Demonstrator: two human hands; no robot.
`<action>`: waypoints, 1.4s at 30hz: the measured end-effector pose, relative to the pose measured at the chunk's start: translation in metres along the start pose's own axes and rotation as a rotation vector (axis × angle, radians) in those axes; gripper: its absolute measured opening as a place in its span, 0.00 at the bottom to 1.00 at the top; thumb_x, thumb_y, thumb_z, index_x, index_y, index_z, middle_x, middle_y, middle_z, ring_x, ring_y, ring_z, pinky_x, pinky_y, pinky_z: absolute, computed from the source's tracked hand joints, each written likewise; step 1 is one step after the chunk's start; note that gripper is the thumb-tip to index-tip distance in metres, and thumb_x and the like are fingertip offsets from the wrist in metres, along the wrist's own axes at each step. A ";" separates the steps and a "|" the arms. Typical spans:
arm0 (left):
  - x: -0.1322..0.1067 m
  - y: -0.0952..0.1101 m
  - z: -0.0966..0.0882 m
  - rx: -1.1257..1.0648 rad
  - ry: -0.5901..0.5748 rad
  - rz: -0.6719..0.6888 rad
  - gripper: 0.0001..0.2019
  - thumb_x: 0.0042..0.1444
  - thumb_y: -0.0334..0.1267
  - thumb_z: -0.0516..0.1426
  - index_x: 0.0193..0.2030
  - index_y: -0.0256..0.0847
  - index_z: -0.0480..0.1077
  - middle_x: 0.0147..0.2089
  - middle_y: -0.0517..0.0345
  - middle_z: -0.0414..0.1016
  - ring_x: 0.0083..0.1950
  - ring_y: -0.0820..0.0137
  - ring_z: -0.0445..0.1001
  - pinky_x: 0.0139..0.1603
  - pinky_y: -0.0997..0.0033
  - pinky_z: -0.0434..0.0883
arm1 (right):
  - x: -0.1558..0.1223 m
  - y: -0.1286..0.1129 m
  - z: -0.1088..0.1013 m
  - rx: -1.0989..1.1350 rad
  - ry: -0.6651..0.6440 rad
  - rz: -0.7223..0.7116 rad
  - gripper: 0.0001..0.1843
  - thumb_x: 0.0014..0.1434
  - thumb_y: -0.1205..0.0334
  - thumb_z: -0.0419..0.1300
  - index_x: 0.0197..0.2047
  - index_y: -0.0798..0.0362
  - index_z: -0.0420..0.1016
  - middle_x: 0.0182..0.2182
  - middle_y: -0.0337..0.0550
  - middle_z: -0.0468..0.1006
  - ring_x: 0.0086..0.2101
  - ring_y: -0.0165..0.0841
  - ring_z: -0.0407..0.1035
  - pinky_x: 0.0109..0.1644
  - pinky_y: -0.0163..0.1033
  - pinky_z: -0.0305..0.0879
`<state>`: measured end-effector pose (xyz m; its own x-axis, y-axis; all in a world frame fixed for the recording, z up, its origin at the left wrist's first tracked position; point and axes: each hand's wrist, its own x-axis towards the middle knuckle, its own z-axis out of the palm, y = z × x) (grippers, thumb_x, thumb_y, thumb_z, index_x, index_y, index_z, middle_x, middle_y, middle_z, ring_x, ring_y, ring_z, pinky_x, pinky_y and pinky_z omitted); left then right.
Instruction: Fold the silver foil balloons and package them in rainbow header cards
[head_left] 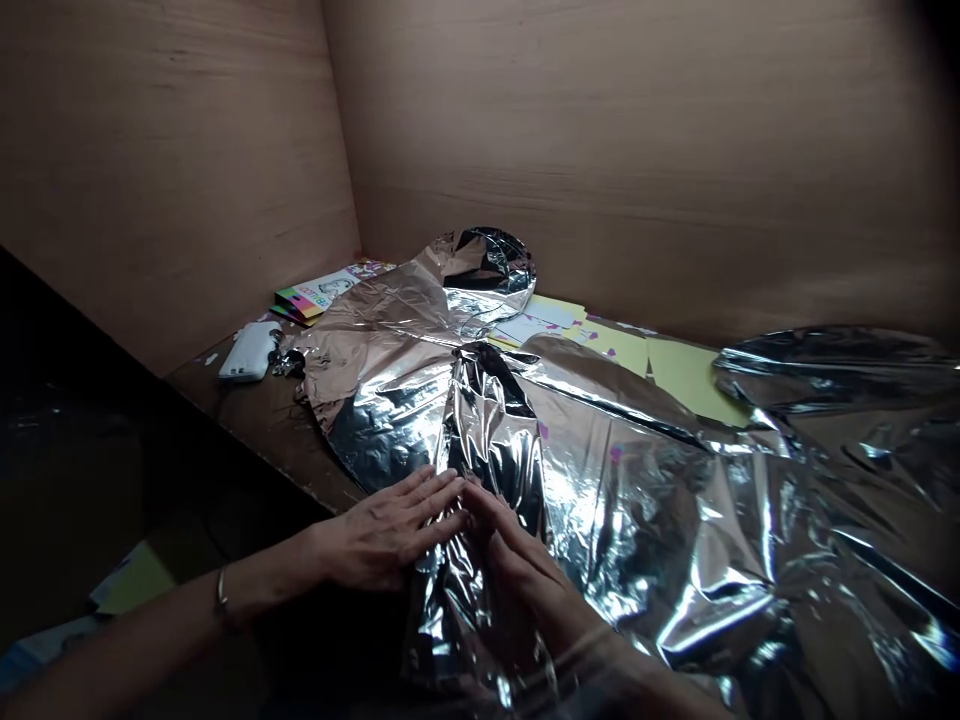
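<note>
Standing behind everything, two wooden panels close the setup: the back panel from 12 to 2 o'clock, the side panel at 10. Likely function: screening the work corner.

Tabletop: brown, bare toward 8 o'clock, otherwise mostly covered.

Foil piece: silvery, wrinkled, lying from centre out to 4 o'clock, one rounded lobe at 12. Laid broad, presumably because it is too large and limp to stand. Its near part is bunched into a crumpled fold at 6 o'clock.

Left hand, 7 o'clock, and right hand, between 5 and 6, meet over that fold from opposite sides; probable reason, to keep the slippery film together. Fingers of both are extended rather than curled, tips close together on the foil. Undersides hidden: cannot tell whether either hand pinches it.

Yellow sheets, 3 o'clock, lie partly under the foil's edge. Booklets, 10 o'clock, sit by the side panel, perhaps pushed aside for room. White object, 9 o'clock, just beside the foil; use unclear. Bracelet, 8 o'clock, left wrist. Pink bits scattered near the sheets.
</note>
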<state>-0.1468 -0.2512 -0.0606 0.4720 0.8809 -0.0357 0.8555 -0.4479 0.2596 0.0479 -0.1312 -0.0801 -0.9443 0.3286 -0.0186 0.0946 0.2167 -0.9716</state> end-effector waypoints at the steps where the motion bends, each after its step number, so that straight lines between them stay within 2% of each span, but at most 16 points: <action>1: 0.002 0.001 0.002 0.011 0.013 0.003 0.38 0.51 0.42 0.55 0.65 0.27 0.46 0.67 0.30 0.38 0.69 0.51 0.34 0.65 0.48 0.39 | 0.000 0.001 -0.006 0.043 -0.022 0.016 0.26 0.65 0.53 0.43 0.65 0.46 0.48 0.64 0.44 0.48 0.62 0.37 0.42 0.63 0.53 0.43; 4: 0.007 0.006 0.005 0.002 0.050 -0.034 0.30 0.57 0.45 0.50 0.62 0.26 0.54 0.66 0.29 0.43 0.68 0.51 0.38 0.65 0.48 0.42 | 0.001 0.007 -0.035 0.048 -0.101 0.001 0.25 0.63 0.61 0.48 0.63 0.43 0.53 0.63 0.42 0.51 0.60 0.37 0.49 0.60 0.53 0.53; 7: 0.009 0.010 0.001 -0.053 0.055 -0.113 0.24 0.60 0.41 0.46 0.60 0.29 0.59 0.65 0.33 0.49 0.68 0.53 0.44 0.65 0.50 0.45 | 0.001 0.012 -0.070 -0.229 -0.136 -0.141 0.23 0.61 0.68 0.47 0.57 0.42 0.64 0.60 0.39 0.57 0.59 0.37 0.50 0.60 0.56 0.51; 9: 0.011 0.013 -0.007 -0.132 0.053 -0.146 0.22 0.61 0.40 0.45 0.59 0.32 0.61 0.64 0.36 0.52 0.67 0.54 0.47 0.65 0.51 0.46 | 0.001 0.012 -0.087 -0.418 -0.183 -0.206 0.26 0.59 0.72 0.46 0.58 0.43 0.62 0.59 0.41 0.59 0.60 0.37 0.49 0.61 0.57 0.50; 13: 0.020 0.011 -0.028 -0.443 0.128 -0.207 0.20 0.62 0.42 0.41 0.53 0.40 0.68 0.55 0.47 0.68 0.56 0.59 0.66 0.59 0.60 0.60 | 0.003 0.007 -0.095 -0.543 -0.267 -0.198 0.26 0.57 0.68 0.49 0.59 0.46 0.61 0.59 0.42 0.60 0.59 0.38 0.51 0.60 0.54 0.53; 16: 0.032 -0.006 -0.041 -0.766 0.228 -0.426 0.26 0.62 0.51 0.39 0.40 0.39 0.74 0.36 0.52 0.76 0.35 0.65 0.74 0.39 0.71 0.70 | 0.011 0.004 -0.088 -0.367 -0.068 -0.094 0.18 0.60 0.56 0.48 0.46 0.49 0.74 0.45 0.44 0.74 0.48 0.41 0.66 0.52 0.50 0.62; 19: 0.050 -0.035 -0.045 -1.092 0.285 -0.738 0.28 0.56 0.61 0.43 0.33 0.38 0.71 0.24 0.53 0.73 0.21 0.69 0.69 0.19 0.75 0.64 | 0.026 0.004 -0.081 -0.140 0.149 0.134 0.20 0.57 0.47 0.49 0.32 0.53 0.75 0.29 0.41 0.76 0.33 0.39 0.69 0.37 0.42 0.65; 22: 0.071 -0.067 -0.040 -1.291 0.152 -1.036 0.30 0.47 0.68 0.46 0.30 0.39 0.66 0.16 0.54 0.68 0.15 0.65 0.67 0.14 0.72 0.62 | 0.043 0.006 -0.080 -0.027 0.276 0.275 0.20 0.52 0.46 0.54 0.24 0.54 0.69 0.21 0.38 0.69 0.27 0.34 0.65 0.29 0.36 0.59; 25: 0.085 -0.088 -0.034 -1.284 0.020 -1.196 0.30 0.44 0.70 0.47 0.28 0.39 0.63 0.13 0.56 0.64 0.14 0.61 0.67 0.16 0.64 0.65 | 0.052 0.007 -0.082 -0.065 0.380 0.350 0.18 0.46 0.49 0.57 0.17 0.53 0.60 0.15 0.34 0.59 0.21 0.29 0.56 0.24 0.33 0.50; 27: 0.086 -0.091 -0.034 -1.185 0.168 -1.156 0.27 0.45 0.66 0.52 0.26 0.39 0.64 0.14 0.55 0.64 0.17 0.60 0.69 0.19 0.63 0.66 | 0.053 0.006 -0.082 -0.085 0.401 0.351 0.17 0.44 0.50 0.56 0.16 0.53 0.58 0.14 0.33 0.58 0.21 0.28 0.55 0.24 0.33 0.48; 30: 0.086 -0.082 -0.045 -0.975 0.584 -1.005 0.19 0.48 0.55 0.57 0.27 0.38 0.67 0.21 0.53 0.68 0.30 0.59 0.74 0.30 0.65 0.70 | 0.051 0.004 -0.081 -0.092 0.396 0.342 0.16 0.44 0.49 0.54 0.17 0.53 0.61 0.15 0.34 0.61 0.21 0.30 0.57 0.24 0.34 0.51; 32: 0.088 -0.070 -0.052 -0.788 0.711 -0.849 0.15 0.52 0.51 0.56 0.33 0.39 0.69 0.30 0.51 0.72 0.42 0.58 0.73 0.42 0.63 0.69 | 0.050 0.006 -0.080 -0.103 0.385 0.339 0.17 0.45 0.48 0.53 0.18 0.53 0.63 0.16 0.36 0.63 0.22 0.31 0.59 0.25 0.34 0.53; 34: 0.095 -0.058 -0.052 -0.535 0.612 -0.575 0.15 0.54 0.48 0.55 0.41 0.40 0.70 0.44 0.47 0.73 0.53 0.55 0.67 0.55 0.55 0.61 | 0.048 0.008 -0.078 -0.130 0.374 0.335 0.18 0.46 0.47 0.51 0.20 0.53 0.65 0.17 0.38 0.66 0.23 0.32 0.61 0.25 0.35 0.55; 37: 0.108 -0.050 -0.035 -0.187 0.269 -0.207 0.23 0.55 0.50 0.54 0.55 0.44 0.64 0.61 0.46 0.60 0.65 0.49 0.50 0.60 0.40 0.41 | 0.045 0.007 -0.080 -0.224 0.372 0.340 0.19 0.48 0.46 0.50 0.22 0.53 0.68 0.19 0.41 0.68 0.24 0.36 0.65 0.27 0.38 0.58; 40: 0.117 -0.053 -0.013 -0.068 0.097 -0.121 0.33 0.54 0.57 0.51 0.64 0.46 0.52 0.67 0.44 0.48 0.68 0.47 0.39 0.59 0.34 0.34 | 0.044 -0.003 -0.088 -0.534 0.478 0.291 0.20 0.52 0.47 0.51 0.30 0.55 0.73 0.27 0.51 0.74 0.33 0.46 0.68 0.35 0.48 0.62; 42: 0.119 -0.052 -0.004 -0.050 0.082 -0.107 0.37 0.52 0.60 0.50 0.65 0.45 0.49 0.67 0.42 0.46 0.68 0.46 0.38 0.58 0.33 0.33 | 0.045 -0.009 -0.094 -0.854 0.494 0.075 0.23 0.57 0.49 0.48 0.43 0.57 0.73 0.43 0.57 0.73 0.47 0.51 0.64 0.47 0.56 0.60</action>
<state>-0.1367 -0.1226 -0.0741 0.3577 0.9338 0.0123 0.8877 -0.3441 0.3059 0.0343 -0.0318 -0.0500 -0.7075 0.6731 0.2156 0.5281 0.7062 -0.4716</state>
